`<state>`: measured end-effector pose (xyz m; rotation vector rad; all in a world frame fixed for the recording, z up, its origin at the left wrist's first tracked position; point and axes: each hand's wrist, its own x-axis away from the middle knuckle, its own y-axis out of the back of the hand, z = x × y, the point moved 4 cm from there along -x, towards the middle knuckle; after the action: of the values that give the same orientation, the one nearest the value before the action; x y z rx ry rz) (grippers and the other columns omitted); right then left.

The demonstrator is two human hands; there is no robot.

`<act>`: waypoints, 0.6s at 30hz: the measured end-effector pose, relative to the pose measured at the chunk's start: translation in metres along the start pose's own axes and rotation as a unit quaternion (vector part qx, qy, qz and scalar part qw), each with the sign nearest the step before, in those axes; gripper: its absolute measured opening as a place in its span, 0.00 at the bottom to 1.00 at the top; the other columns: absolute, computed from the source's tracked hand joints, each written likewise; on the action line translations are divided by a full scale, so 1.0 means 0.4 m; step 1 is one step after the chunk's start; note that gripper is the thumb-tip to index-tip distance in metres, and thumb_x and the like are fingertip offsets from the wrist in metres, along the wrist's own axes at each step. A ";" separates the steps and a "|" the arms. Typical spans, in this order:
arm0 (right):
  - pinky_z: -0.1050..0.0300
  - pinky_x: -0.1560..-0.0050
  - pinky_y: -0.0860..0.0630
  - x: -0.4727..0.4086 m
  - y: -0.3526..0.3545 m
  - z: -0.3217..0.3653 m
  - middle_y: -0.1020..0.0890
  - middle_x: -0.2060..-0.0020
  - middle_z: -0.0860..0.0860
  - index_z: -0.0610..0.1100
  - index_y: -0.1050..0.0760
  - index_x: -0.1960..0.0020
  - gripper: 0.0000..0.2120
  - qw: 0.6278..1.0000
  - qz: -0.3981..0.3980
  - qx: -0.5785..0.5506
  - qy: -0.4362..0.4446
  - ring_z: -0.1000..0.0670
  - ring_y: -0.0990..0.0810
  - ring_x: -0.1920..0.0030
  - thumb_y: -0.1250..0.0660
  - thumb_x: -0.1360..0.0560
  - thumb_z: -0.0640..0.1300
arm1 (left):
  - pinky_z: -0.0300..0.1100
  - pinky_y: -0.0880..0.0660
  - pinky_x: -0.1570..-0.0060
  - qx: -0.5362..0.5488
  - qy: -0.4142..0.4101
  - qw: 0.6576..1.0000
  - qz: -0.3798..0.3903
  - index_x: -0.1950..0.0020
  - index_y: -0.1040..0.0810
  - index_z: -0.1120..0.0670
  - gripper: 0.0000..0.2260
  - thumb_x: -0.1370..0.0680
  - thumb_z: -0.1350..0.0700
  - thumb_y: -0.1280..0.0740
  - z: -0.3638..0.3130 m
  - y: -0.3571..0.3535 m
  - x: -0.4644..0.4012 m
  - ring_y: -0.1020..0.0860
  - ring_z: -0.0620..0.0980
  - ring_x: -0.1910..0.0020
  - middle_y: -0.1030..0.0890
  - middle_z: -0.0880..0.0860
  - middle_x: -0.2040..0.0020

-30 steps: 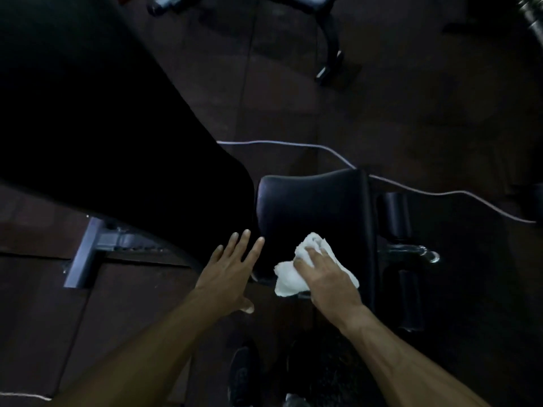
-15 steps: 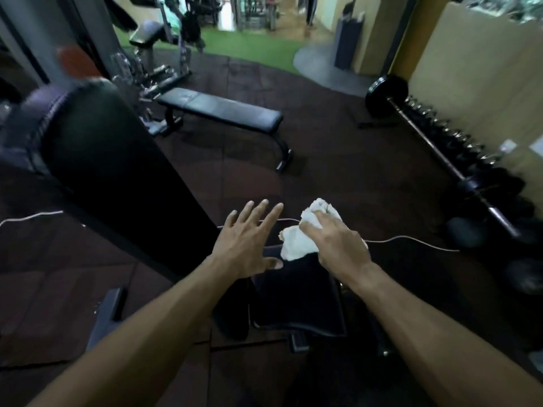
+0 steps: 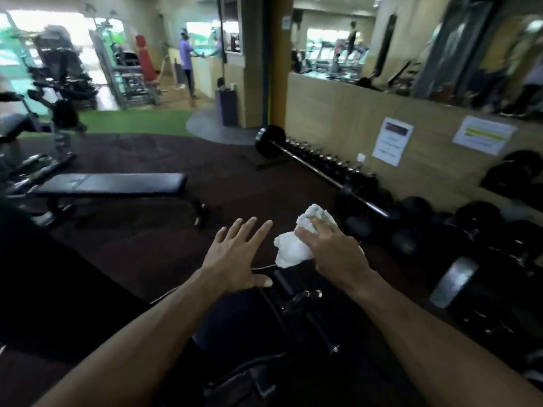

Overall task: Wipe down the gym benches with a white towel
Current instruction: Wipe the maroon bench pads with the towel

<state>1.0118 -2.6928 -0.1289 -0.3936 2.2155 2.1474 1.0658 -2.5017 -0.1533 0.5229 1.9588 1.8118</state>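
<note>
both hands are raised in front of the person, clear of any padding: left hand is flat with fingers spread and carries nothing; right hand is clenched around the white towel, which is bunched into a wad and held in the air, touching no surface. directly below the arms sits a dark bench seat with its black frame and adjustment handle; whether it has been wiped cannot be told from its look. a flat bench stands well apart across the rubber floor, untouched at this moment. judgement: no wiping stroke is under way; at least the flat bench appears outstanding, so the task reads as partly done at best.
</note>
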 end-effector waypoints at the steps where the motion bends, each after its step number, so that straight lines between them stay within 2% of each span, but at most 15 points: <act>1: 0.48 0.43 0.22 0.052 0.012 -0.052 0.39 0.20 0.45 0.53 0.35 0.23 0.25 0.999 0.003 0.001 -0.032 0.41 0.38 0.21 0.40 0.18 0.38 | 0.55 0.53 0.22 0.002 -0.029 1.000 -0.004 0.20 0.65 0.40 0.55 0.33 0.29 0.30 -0.066 0.000 -0.024 0.57 0.55 0.19 0.56 0.50 0.18; 4: 0.50 0.41 0.22 0.244 0.042 -0.199 0.41 0.20 0.45 0.53 0.37 0.21 0.28 0.991 0.015 0.012 -0.131 0.42 0.40 0.21 0.39 0.18 0.36 | 0.55 0.54 0.23 -0.002 -0.121 0.993 0.003 0.21 0.66 0.40 0.55 0.33 0.27 0.31 -0.283 -0.022 -0.071 0.58 0.54 0.19 0.58 0.49 0.18; 6: 0.50 0.42 0.22 0.393 0.057 -0.282 0.41 0.20 0.46 0.54 0.37 0.22 0.30 0.979 0.018 0.011 -0.204 0.43 0.37 0.22 0.38 0.20 0.35 | 0.54 0.54 0.23 0.003 -0.187 0.982 0.006 0.21 0.67 0.40 0.55 0.33 0.26 0.32 -0.440 -0.042 -0.083 0.58 0.54 0.19 0.59 0.49 0.18; 9: 0.49 0.48 0.21 0.668 0.091 -0.389 0.39 0.22 0.48 0.55 0.36 0.23 0.31 0.944 0.029 0.035 -0.326 0.45 0.32 0.28 0.36 0.22 0.35 | 0.54 0.54 0.22 0.034 -0.314 0.949 0.020 0.21 0.66 0.40 0.55 0.33 0.27 0.32 -0.741 -0.069 -0.064 0.58 0.53 0.19 0.58 0.49 0.18; 10: 0.48 0.50 0.21 0.716 0.098 -0.400 0.38 0.23 0.48 0.55 0.36 0.23 0.31 0.938 0.028 0.041 -0.343 0.44 0.32 0.28 0.36 0.22 0.35 | 0.53 0.54 0.22 0.041 -0.338 0.940 0.022 0.21 0.66 0.40 0.55 0.33 0.28 0.31 -0.794 -0.074 -0.051 0.58 0.53 0.19 0.58 0.48 0.18; 14: 0.43 0.52 0.19 1.001 0.166 -0.430 0.37 0.23 0.45 0.53 0.34 0.24 0.28 0.873 0.019 0.069 -0.483 0.40 0.31 0.28 0.36 0.22 0.36 | 0.55 0.54 0.22 0.029 -0.488 0.872 0.032 0.21 0.66 0.41 0.54 0.31 0.28 0.32 -1.099 -0.081 0.018 0.58 0.53 0.19 0.59 0.50 0.18; 18: 0.46 0.53 0.21 1.253 0.233 -0.347 0.36 0.24 0.48 0.54 0.34 0.24 0.25 0.772 -0.010 0.112 -0.626 0.43 0.31 0.28 0.37 0.20 0.42 | 0.55 0.54 0.22 0.024 -0.630 0.776 0.031 0.20 0.66 0.42 0.54 0.31 0.27 0.33 -1.350 -0.081 0.133 0.58 0.54 0.19 0.59 0.49 0.18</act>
<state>0.5291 -2.9081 -0.1298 0.8034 1.5039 1.2994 0.7294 -2.9285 -0.1542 1.3614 0.9907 0.8796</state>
